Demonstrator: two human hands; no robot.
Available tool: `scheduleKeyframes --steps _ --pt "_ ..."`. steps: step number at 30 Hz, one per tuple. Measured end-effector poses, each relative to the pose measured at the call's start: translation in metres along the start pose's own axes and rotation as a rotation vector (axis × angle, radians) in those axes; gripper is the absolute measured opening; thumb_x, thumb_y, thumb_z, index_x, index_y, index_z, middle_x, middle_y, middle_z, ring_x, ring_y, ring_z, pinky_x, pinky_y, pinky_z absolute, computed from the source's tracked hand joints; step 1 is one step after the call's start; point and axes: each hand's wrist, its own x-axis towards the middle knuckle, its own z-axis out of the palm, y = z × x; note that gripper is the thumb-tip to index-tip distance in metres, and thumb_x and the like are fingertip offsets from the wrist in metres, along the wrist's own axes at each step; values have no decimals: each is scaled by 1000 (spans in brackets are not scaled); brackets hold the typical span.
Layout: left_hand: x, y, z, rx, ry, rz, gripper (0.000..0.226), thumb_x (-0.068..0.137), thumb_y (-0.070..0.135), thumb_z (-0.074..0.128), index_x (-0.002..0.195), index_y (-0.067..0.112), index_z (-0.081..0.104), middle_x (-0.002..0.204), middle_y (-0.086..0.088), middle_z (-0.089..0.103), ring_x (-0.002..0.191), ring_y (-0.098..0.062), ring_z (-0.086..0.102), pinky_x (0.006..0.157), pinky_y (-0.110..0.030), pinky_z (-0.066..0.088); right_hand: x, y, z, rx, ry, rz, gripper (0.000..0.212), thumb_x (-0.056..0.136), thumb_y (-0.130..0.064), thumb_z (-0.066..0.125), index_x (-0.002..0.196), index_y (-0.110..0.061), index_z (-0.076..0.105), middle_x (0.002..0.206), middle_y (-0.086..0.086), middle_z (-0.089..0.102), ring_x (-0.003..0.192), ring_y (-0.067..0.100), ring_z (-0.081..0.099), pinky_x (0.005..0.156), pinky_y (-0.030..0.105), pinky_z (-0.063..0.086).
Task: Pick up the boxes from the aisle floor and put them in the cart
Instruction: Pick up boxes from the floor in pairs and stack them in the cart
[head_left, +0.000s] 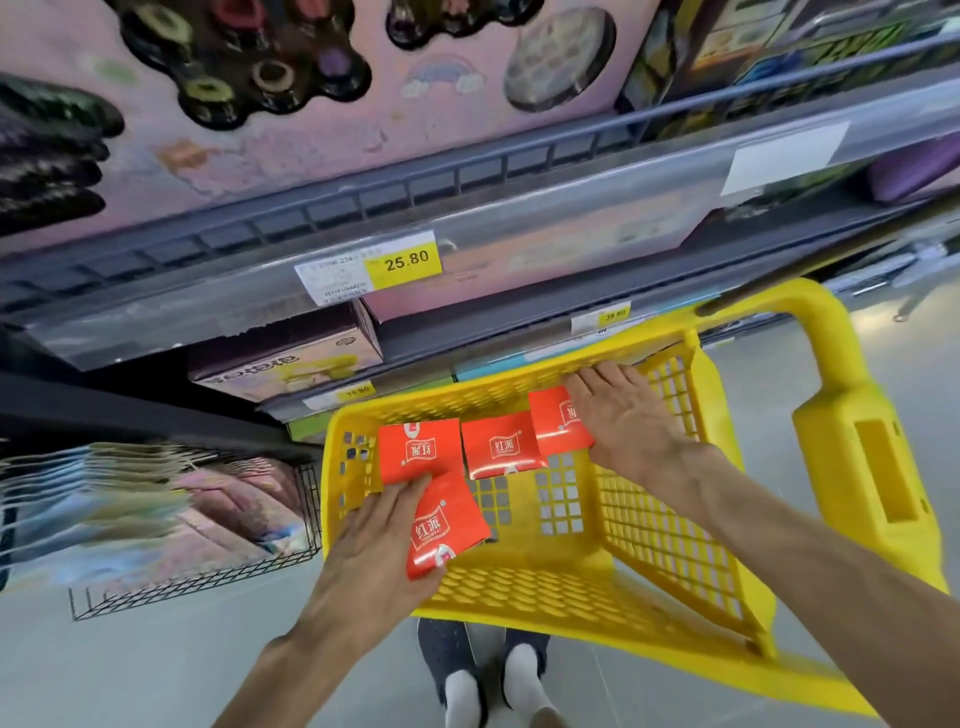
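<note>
left hand (374, 551) gripping red box (445, 525) in yellow cart (675, 545); right hand (623, 415) spread flat on another box (558, 421)

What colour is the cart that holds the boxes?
Bright yellow; the cart shows best in the head view, the only one given.

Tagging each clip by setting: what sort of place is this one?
Most likely a shop aisle. Shelves carry price tags on the rail, boxed goods sit below, and a yellow cart holds red boxes.
</note>
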Motion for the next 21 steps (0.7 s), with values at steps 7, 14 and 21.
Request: scheduleKeyframes --steps 7,14,21 --pt "4 -6 12 1 -15 -7 99 80 61 65 154 34 6 153 13 27 133 -13 33 115 -38 32 -10 11 13 18 -29 6 85 63 -32 82 135 -15 40 126 1 52 118 26 44 98 39 37" --pt "11 -12 20 -10 4 -15 99 81 61 65 154 34 5 154 12 27 136 -13 32 116 -35 28 10 1 61 98 -148 85 86 70 -21 81 141 -16 32 132 2 48 124 23 43 103 35 38" --pt "16 -14 23 -2 10 34 97 79 59 67 154 32 11 151 11 31 135 -14 33 117 -37 28 17 -9 97 74 -37 117 84 62 -11 83 135 -8 42 122 9 54 111 29 49 98 41 43"
